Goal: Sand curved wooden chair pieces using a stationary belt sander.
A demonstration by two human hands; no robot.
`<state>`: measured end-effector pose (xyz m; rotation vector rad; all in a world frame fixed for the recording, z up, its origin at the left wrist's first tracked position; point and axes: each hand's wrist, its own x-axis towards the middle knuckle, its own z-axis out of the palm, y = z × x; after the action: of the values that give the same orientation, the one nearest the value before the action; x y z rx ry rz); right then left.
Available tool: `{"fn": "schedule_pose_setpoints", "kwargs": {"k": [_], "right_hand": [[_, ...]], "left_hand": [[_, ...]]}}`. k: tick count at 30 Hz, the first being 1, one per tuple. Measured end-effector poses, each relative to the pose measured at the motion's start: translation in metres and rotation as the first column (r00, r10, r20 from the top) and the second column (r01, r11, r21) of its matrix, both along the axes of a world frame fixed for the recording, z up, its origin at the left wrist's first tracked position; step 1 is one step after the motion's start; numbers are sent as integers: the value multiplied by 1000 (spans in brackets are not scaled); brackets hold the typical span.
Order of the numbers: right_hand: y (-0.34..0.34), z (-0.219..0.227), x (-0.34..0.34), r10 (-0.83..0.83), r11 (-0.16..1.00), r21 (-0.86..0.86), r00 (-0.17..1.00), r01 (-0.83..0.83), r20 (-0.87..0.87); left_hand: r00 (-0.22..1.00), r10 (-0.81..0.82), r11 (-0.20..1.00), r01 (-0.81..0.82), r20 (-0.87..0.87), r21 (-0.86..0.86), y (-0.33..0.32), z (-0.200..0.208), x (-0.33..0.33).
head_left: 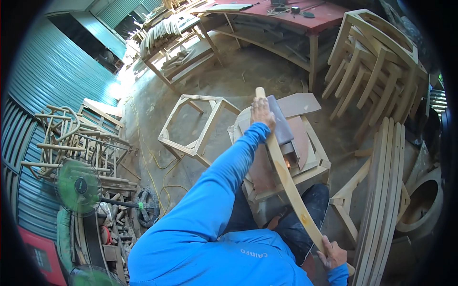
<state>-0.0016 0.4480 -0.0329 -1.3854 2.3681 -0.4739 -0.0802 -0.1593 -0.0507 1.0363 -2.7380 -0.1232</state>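
Partway, by the look of it: you've got the curved wooden strip [289, 183] alongside the grey belt [280, 121], apparently touching it, above the wooden stand [325, 165]. Can't tell how much of its surface is done or left. Your left hand [262, 114] has fingers wrapped over the strip's far part; your right hand [333, 254] has fingers gripping near the other end. Strip: long, slim, pale, gently bowed, far tip rounded, orange-brown mark toward your right hand. Long wooden pieces [385, 200] lie together at right; finished or waiting, unclear.
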Motion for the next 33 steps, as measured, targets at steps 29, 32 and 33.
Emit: {"fn": "schedule_pose_setpoints", "kwargs": {"k": [29,32,33], "right_hand": [[87,-8,41,-69,993,96,996,63,58],[55,-2,28,-60,996,61,998,59,7],[30,5,18,-60,998,5,997,60,46]], "left_hand": [[999,-25,995,28,-34,92,163,-11,46],[997,-37,999,37,-62,1,128,-9,35],[995,-32,999,29,-91,-32,108,-10,33]]}}
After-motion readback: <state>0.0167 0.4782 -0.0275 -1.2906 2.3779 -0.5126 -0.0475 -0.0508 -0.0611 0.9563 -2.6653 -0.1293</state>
